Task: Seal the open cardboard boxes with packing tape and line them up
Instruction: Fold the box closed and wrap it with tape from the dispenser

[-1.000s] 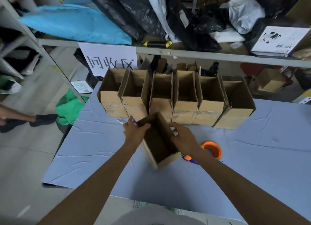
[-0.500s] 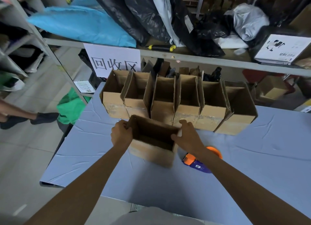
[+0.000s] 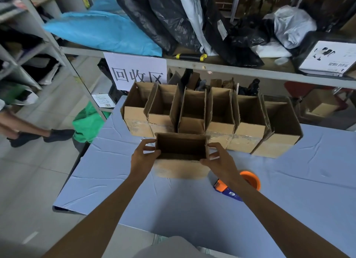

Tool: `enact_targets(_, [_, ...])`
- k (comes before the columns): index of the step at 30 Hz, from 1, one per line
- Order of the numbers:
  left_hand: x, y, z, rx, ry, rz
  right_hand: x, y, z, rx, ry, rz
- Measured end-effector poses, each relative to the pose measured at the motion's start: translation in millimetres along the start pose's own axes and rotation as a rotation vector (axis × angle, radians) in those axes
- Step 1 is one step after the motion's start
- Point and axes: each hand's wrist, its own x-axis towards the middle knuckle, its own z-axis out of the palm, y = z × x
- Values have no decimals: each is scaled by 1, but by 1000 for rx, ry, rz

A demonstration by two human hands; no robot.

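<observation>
Since a second ago you have turned the box [image 3: 181, 155] from a tilted, end-on pose to square and upright, its long side now facing you, and it has come closer to the row [image 3: 210, 120] behind it.

Head view, the only one: the box stands on the table [image 3: 308, 190] with its mouth open upward, just in front of the row's middle boxes and near enough that I cannot tell whether it touches them. Your left hand [image 3: 143, 158] grips the box's left end, thumb on the near rim and fingers curled round the far corner. Your right hand [image 3: 218, 160] grips the right end the same way, fingers part-curled on the wall. No flaps show standing on this box; whether they are folded in or down outside cannot be told.

The tape gun [image 3: 238, 184] lies on the table near the box, at its right and on your side, partly under your right forearm, untouched.

The step, as I judge it, is squaring the box before closing it. Keep both ends pressed evenly so the walls stay straight. Leave room between box and row for the flaps to swing. Hold the box with your left hand when your right goes for the tape gun, or the light box may slide.
</observation>
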Motion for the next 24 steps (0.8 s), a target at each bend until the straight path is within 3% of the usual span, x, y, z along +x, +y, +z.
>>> enact_targets(7, [4, 1, 8, -14, -57, -3, -11, 14, 0, -108, 36, -98])
enact_targets(13, [2, -6, 5, -105, -122, -25, -22, 12, 5, -14, 98, -157])
enact_targets(21, [-11, -26, 9, -88, -5, 46, -30, 17, 18, 18, 127, -209])
enact_targets(24, [-18, -30, 7, -147, -37, 80, -33, 17, 17, 13, 154, -198])
